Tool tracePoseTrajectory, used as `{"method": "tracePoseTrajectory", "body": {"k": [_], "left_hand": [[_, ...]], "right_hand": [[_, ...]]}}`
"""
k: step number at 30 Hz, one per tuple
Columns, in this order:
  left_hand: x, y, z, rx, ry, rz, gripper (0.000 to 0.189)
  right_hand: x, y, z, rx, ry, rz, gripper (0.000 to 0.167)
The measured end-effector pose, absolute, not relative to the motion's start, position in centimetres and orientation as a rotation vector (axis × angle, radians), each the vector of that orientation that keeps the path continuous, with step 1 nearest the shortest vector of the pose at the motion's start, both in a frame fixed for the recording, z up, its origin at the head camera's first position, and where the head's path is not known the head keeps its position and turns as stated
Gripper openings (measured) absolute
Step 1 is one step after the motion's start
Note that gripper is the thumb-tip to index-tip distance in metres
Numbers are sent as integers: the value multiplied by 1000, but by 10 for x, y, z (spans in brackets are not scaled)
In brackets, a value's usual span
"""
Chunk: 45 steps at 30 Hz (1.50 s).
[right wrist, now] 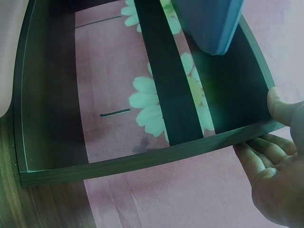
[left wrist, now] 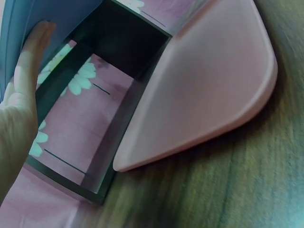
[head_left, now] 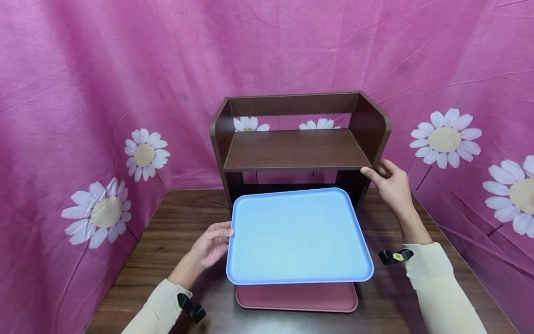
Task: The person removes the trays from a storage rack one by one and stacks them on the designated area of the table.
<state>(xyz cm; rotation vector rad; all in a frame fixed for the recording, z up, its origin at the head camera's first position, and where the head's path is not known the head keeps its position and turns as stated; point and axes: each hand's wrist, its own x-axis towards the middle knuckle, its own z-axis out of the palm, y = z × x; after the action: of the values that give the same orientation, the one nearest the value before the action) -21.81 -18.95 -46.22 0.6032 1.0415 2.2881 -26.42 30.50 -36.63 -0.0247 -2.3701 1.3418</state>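
My left hand (head_left: 213, 245) holds a light blue tray (head_left: 300, 236) by its left rim, thumb on top. In the left wrist view the fingers (left wrist: 34, 50) of that hand lie against the tray's underside. The blue tray is raised above a pink tray (head_left: 297, 298), covering most of it in the head view. My right hand (head_left: 392, 185) grips the right side panel of a dark brown two-level shelf (head_left: 296, 149), near the front end of its middle board. In the right wrist view the thumb and fingers sit on either side of the panel's edge (right wrist: 223, 137).
The shelf stands toward the back of a brown wooden table (head_left: 167, 241). Its upper level bears nothing, and its lower opening is partly hidden behind the blue tray. A pink curtain (head_left: 183, 55) with large white flowers hangs behind and on both sides.
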Motion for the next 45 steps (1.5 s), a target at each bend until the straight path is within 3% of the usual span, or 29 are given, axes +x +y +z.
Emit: {"method": "tracePoseTrajectory", "body": {"k": [45], "left_hand": [[-204,-192,-524,482,1121,2179,52]], "right_hand": [[-264,304,-369,-29,-2336,1313,58]]}}
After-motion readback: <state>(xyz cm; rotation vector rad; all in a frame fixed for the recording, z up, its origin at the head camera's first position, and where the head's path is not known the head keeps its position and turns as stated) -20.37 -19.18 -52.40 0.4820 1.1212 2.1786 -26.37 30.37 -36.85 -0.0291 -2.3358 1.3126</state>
